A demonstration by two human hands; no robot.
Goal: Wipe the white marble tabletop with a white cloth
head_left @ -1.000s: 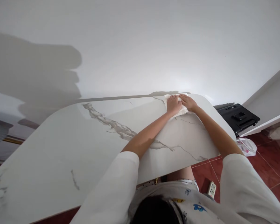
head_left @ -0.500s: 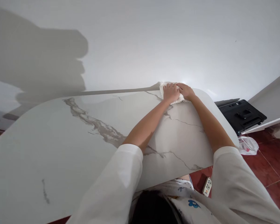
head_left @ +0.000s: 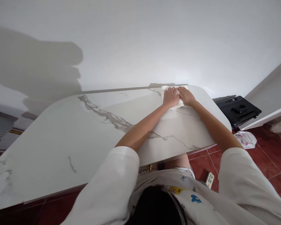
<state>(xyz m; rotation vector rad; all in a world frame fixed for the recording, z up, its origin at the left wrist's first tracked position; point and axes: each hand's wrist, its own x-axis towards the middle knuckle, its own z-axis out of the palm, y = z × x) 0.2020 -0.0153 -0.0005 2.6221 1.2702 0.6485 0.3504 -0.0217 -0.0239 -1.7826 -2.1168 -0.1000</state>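
Observation:
A white cloth (head_left: 175, 105) lies on the marble-patterned tabletop (head_left: 67, 131), close to the far edge by the wall. My left hand (head_left: 171, 97) bears down on the cloth's left part, fingers bent over it and pointing at the wall. Beside it, my right hand (head_left: 186, 96) holds the right part of the cloth against the table. The fingertips of both hands nearly meet in the middle. Much of the cloth is hidden beneath the palms.
A white wall (head_left: 131, 43) rises behind the table. To the right are a black case (head_left: 239, 110), a plastic bag (head_left: 247, 139) and a power strip (head_left: 209, 180) on the red tiled floor (head_left: 271, 159). A grey ribbed object (head_left: 1, 128) stands at far left.
The cloth and both hands have come slightly back from the wall edge, toward me. My view has shifted, so more of the table's near edge and the floor shows.

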